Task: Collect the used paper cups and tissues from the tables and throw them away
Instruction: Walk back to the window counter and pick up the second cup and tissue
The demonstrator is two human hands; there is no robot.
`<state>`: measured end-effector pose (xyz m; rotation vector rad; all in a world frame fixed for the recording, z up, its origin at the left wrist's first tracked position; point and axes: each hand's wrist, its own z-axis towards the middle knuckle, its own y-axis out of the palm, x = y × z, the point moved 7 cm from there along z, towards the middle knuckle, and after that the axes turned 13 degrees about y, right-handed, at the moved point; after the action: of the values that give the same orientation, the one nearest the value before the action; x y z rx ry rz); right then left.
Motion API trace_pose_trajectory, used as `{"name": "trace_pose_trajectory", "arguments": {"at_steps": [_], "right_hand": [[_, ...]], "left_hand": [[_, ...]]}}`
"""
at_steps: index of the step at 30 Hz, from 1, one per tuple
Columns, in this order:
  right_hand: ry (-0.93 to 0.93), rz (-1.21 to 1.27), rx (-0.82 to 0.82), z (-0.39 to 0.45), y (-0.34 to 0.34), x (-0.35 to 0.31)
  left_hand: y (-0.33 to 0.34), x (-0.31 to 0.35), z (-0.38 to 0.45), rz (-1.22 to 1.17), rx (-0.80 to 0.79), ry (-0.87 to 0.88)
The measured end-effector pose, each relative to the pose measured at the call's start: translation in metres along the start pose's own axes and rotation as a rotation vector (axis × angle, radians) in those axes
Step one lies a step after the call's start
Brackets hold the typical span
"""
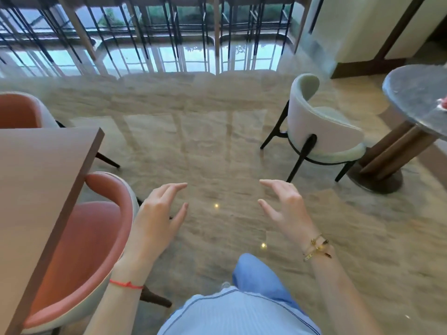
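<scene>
My left hand (160, 209) and my right hand (281, 205) hang out in front of me above the polished floor, fingers loosely spread, both holding nothing. A round grey marble table (411, 97) stands at the far right; something small, pink and white (443, 104) lies at its right edge, cut off by the frame, too little of it showing to name. A brown rectangular table (36, 189) fills the left side. No cup or tissue shows on it.
A pink chair (96, 238) is tucked at the brown table beside my left arm; another pink chair (21, 110) stands behind it. A pale green chair (321, 126) faces the round table. Bar stools' black legs (145, 32) line the window wall ahead.
</scene>
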<state>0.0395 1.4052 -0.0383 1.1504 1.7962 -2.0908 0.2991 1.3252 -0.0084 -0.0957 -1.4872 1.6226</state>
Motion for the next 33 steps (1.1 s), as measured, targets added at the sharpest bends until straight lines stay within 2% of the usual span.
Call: {"name": "trace_pose_trajectory", "arguments": {"at_steps": [10, 17, 22, 33], "right_hand": [[-0.029, -0.018, -0.069, 0.231, 0.036, -0.017], [-0.079, -0.022, -0.095, 0.424, 0.036, -0.059], [-0.135, -0.035, -0.128, 0.532, 0.048, -0.092], [-0.135, -0.024, -0.158, 0.755, 0.126, -0.141]], "left_hand": [[0.031, -0.106, 0.194, -0.005, 0.007, -0.064], [0.018, -0.172, 0.356, 0.033, 0.096, -0.084], [0.013, -0.225, 0.441, 0.053, 0.121, -0.146], [0.009, -0.374, 0.623, 0.041, 0.128, -0.19]]}}
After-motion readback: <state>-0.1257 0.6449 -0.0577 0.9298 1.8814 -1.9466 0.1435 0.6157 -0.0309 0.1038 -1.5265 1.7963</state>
